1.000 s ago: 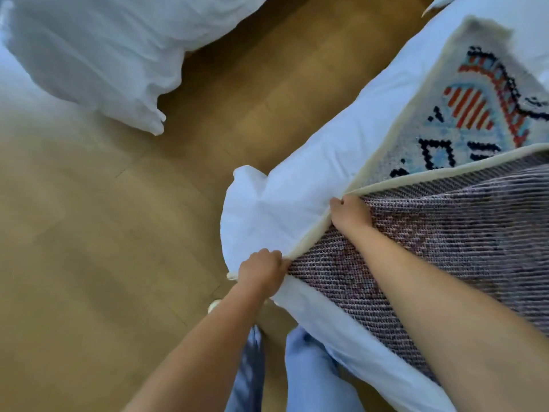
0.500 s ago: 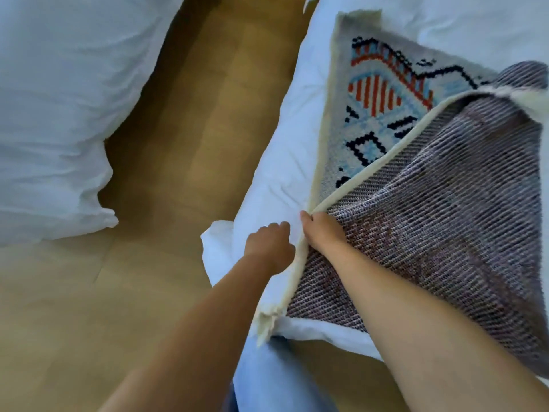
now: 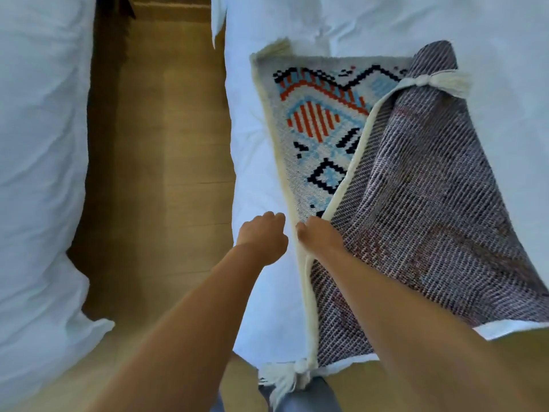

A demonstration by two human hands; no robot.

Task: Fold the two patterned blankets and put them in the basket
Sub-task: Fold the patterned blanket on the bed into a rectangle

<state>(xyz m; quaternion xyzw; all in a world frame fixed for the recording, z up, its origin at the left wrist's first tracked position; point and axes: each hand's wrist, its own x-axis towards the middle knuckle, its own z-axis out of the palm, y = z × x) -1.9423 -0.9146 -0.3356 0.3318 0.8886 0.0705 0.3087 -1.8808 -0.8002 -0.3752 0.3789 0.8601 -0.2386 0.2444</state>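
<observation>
Looks like the first fold of the blanket (image 3: 416, 203): right hand (image 3: 319, 236) pinches its cream edge, left hand (image 3: 263, 237) curled at 9 o'clock (grip unclear). Next, line up corners.

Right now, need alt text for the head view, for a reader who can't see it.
A patterned blanket lies on a white bed, one side folded over to show its woven grey reverse. The right hand grips its cream edge; the left hand is curled beside that edge. A wood floor separates this bed from other white bedding at left.
</observation>
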